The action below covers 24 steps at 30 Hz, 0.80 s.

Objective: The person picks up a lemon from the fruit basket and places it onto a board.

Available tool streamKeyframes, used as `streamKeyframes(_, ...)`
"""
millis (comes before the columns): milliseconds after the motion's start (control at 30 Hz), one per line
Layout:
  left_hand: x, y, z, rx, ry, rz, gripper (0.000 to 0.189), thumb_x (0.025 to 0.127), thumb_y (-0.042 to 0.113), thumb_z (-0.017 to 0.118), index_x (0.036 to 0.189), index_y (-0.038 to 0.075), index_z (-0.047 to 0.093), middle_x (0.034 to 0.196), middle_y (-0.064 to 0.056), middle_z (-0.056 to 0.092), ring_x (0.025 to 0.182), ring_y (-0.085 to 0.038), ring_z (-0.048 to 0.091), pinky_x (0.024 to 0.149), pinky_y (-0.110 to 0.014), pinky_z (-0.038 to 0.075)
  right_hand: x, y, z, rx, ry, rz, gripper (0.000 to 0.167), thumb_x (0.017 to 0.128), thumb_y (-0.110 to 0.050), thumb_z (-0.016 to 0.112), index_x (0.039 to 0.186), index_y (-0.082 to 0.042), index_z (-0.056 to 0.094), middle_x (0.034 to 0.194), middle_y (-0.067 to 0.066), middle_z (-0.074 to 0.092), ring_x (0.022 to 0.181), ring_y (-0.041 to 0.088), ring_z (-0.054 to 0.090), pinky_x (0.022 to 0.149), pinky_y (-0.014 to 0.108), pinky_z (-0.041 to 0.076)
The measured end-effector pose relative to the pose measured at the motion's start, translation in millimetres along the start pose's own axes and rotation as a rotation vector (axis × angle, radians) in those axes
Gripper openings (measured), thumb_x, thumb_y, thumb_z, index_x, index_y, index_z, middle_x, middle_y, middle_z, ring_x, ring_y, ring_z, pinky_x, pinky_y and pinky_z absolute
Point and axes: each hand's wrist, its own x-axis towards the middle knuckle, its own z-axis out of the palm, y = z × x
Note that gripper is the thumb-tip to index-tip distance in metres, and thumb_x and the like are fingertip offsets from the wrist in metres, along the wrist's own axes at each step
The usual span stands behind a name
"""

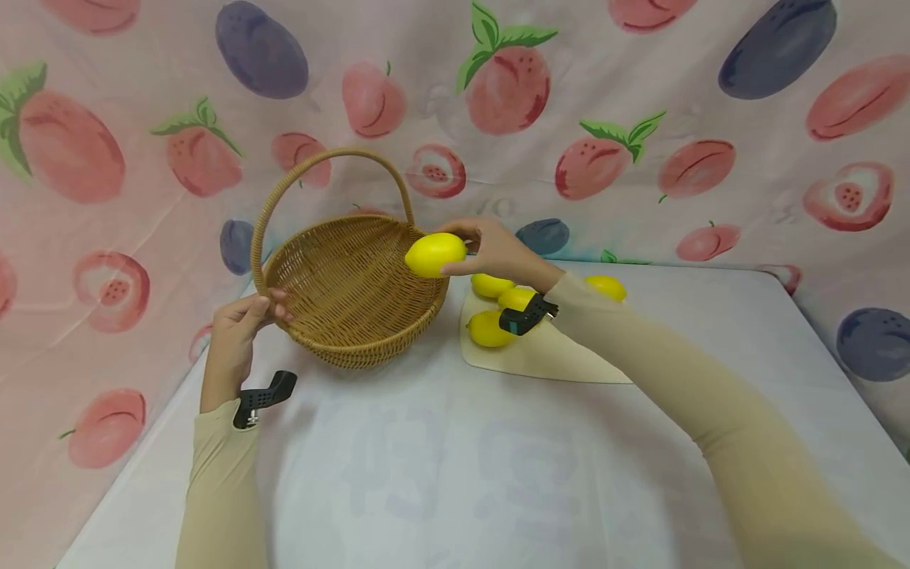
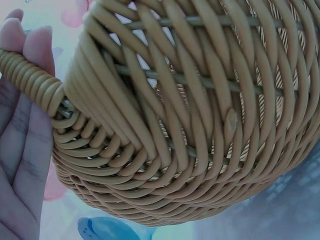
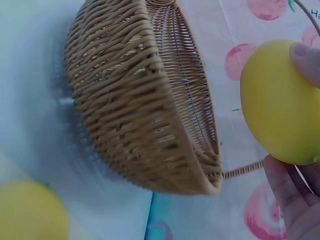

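A wicker basket (image 1: 334,276) with a tall arched handle leans so that its woven inside faces the head camera. My left hand (image 1: 235,336) grips the basket at its left side; the left wrist view shows the fingers around the wrapped foot of the handle (image 2: 32,80). Above the basket's right rim, my right hand (image 1: 505,254) holds a yellow lemon (image 1: 434,254) between thumb and fingers. That lemon (image 3: 280,102) is clear of the rim in the right wrist view. Several more lemons (image 1: 490,329) lie below the right forearm, partly hidden by it.
A pale cutting board (image 1: 554,363) lies under the lemons, right of the basket. Another lemon (image 1: 606,287) shows beyond the right sleeve. The table has a white cloth (image 1: 441,474), and a fruit-printed curtain (image 1: 441,47) hangs behind it.
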Motion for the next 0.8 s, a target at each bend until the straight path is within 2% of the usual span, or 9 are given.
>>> streamKeyframes(233,0.5,0.5,-0.3,-0.007,0.010,-0.003,0.027,0.096,0.007,0.049,0.078,0.004,0.069,0.069,0.002,0.068,0.067,-0.008,0.066,0.070,-0.018,0.054,-24.0,10,-19,0.014,0.042,-0.021,0.055,0.077,-0.025,0.077,0.127,-0.013,0.056,0.126,0.003,0.059,0.111,0.015,0.055,0.101,0.034,0.046)
streamKeyframes(433,-0.6,-0.2,0.3,-0.010,0.017,-0.002,0.027,0.096,0.006,0.048,0.079,0.004,0.069,0.069,0.001,0.068,0.067,-0.008,0.066,0.070,-0.018,0.054,-44.8,20,-33,0.036,0.083,-0.015,0.053,0.079,-0.020,0.076,0.127,-0.011,0.056,0.124,0.007,0.060,0.105,0.016,0.058,0.097,0.034,0.049)
streamKeyframes(533,-0.9,-1.2,0.5,-0.018,0.018,0.000,0.028,0.096,0.005,0.048,0.079,0.004,0.070,0.069,0.001,0.068,0.068,-0.008,0.066,0.070,-0.018,0.054,-57.6,24,-39,0.038,0.104,0.003,0.054,0.080,-0.018,0.075,0.129,-0.010,0.055,0.125,0.009,0.059,0.105,0.016,0.058,0.097,0.031,0.049)
streamKeyframes(600,-1.1,-1.6,0.3,-0.018,0.018,-0.001,0.027,0.096,0.005,0.048,0.080,0.003,0.069,0.070,0.001,0.068,0.067,-0.008,0.066,0.070,-0.018,0.054,-66.6,28,-44,0.025,0.122,0.017,0.054,0.080,-0.017,0.075,0.129,-0.009,0.054,0.126,0.009,0.058,0.104,0.016,0.058,0.095,0.025,0.049)
streamKeyframes(800,-1.5,-1.0,-0.9,-0.017,0.024,-0.005,0.026,0.096,0.007,0.049,0.081,0.005,0.070,0.071,0.002,0.068,0.067,-0.008,0.066,0.072,-0.018,0.054,-93.0,40,-54,-0.025,0.163,0.103,0.057,0.081,-0.015,0.074,0.132,-0.007,0.050,0.128,0.009,0.054,0.106,0.016,0.054,0.093,0.014,0.047)
